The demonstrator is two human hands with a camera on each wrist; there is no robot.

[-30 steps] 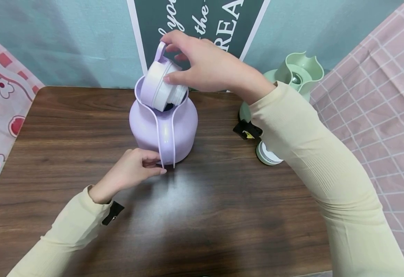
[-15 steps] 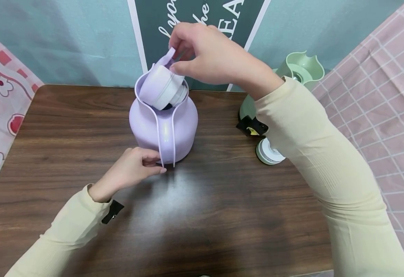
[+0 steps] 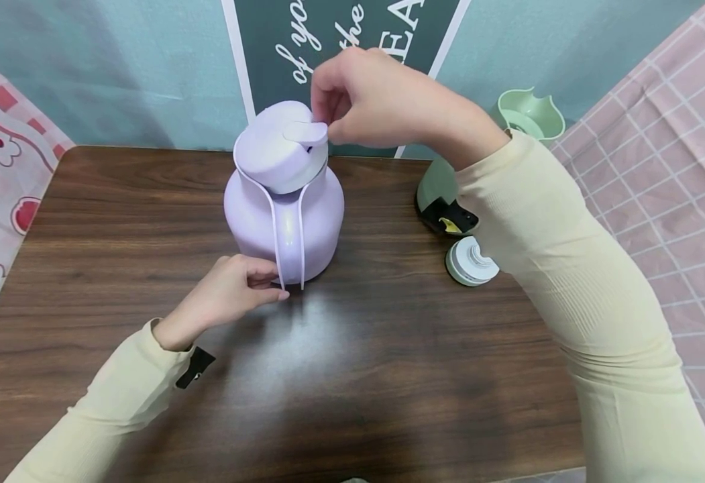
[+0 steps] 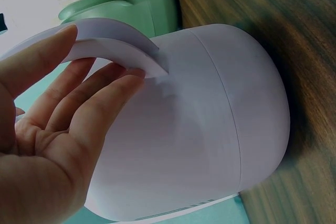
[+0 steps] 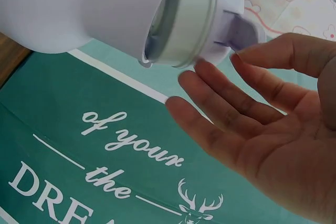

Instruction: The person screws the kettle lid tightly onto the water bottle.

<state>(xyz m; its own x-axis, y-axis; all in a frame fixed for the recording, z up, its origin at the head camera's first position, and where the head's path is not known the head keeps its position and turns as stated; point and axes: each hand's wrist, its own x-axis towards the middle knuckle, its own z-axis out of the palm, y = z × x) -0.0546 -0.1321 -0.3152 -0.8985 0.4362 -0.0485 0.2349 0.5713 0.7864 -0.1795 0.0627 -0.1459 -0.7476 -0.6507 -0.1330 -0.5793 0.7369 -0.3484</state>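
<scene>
Lid (image 3: 270, 144) had turned top-up atop the jug (image 3: 252, 218), apparently better aligned. Right hand (image 3: 376, 100) pinched the tab (image 3: 310, 133), lid beside the fingertips; left hand (image 3: 225, 292) gripped the handle (image 3: 290, 241), jug beyond its fingers.

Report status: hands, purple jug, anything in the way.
Left hand gripping handle of purple jug. Right hand pinching tab of lid. Lid partly in the jug, standing proud. No obstruction visible; green jug apart, to the right.

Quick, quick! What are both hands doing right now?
Left hand: closed, holding the handle of the purple jug.
Right hand: closed, pinching the tab on the purple lid.
</scene>
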